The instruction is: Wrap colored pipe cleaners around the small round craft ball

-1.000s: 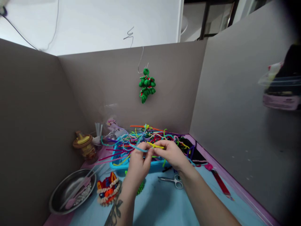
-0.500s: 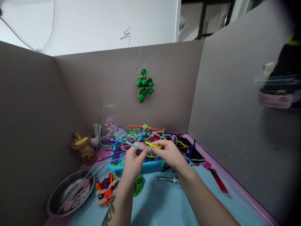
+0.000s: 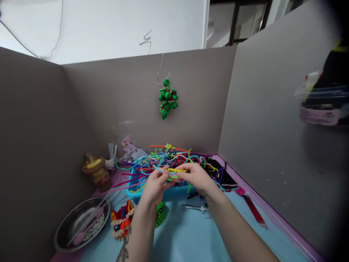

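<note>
My left hand (image 3: 156, 186) pinches a light blue pipe cleaner (image 3: 158, 169), its thumb and index finger pressed together. Opposite it, my right hand (image 3: 198, 178) grips a bent yellow pipe cleaner (image 3: 176, 170) between thumb and fingers. The two pieces meet between my fingertips, where I cannot make out how they join. Both hands hover over the front of a blue plastic tray (image 3: 163, 194) heaped with pipe cleaners of many colours. Below, small scissors (image 3: 200, 209) lie on the table, and a green fuzzy piece with an eye (image 3: 160, 214) is partly covered by my left wrist.
A steel bowl (image 3: 61, 238) with a pink spoon and white beads stands at left, near a lidded jar (image 3: 97, 173). An orange, red and beige fuzzy piece (image 3: 122, 222) sits beside my left forearm. Grey panels enclose the table; a green ornament (image 3: 168, 100) hangs at the back.
My left hand has turned and its lower fingers have opened out beneath the pieces. The yellow pipe cleaner has tilted flatter, and less of the light blue one shows. My right hand has hardly moved.
</note>
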A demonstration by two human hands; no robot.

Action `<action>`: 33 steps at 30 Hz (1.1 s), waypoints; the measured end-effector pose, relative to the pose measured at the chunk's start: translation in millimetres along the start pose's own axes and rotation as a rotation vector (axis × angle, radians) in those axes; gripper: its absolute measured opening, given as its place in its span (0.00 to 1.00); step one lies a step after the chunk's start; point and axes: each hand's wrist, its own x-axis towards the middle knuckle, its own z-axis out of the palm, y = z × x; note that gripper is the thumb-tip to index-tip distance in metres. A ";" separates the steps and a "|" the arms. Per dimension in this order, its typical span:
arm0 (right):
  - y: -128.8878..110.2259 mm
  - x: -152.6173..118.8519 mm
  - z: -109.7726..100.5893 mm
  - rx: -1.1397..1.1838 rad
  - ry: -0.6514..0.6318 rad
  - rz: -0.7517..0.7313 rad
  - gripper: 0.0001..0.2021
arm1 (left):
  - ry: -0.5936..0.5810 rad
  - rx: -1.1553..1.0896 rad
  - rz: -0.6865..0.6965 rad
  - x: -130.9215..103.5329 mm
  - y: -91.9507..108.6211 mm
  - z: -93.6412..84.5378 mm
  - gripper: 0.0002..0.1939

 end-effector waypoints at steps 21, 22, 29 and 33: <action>0.8 1.6 -7.0 0.098 0.027 -0.101 0.21 | 0.006 -0.145 -0.027 -3.8 10.2 -0.1 0.10; 1.5 2.4 -9.5 0.099 0.054 -0.114 0.22 | 0.023 -0.154 -0.034 -2.7 11.0 -1.8 0.08; -1.2 2.2 -12.7 0.023 0.045 -0.186 0.20 | 0.011 -0.186 -0.062 0.7 10.9 -4.0 0.05; -1.3 1.2 -7.0 0.007 0.022 -0.189 0.19 | 0.006 -0.185 -0.053 -1.4 8.8 -0.3 0.06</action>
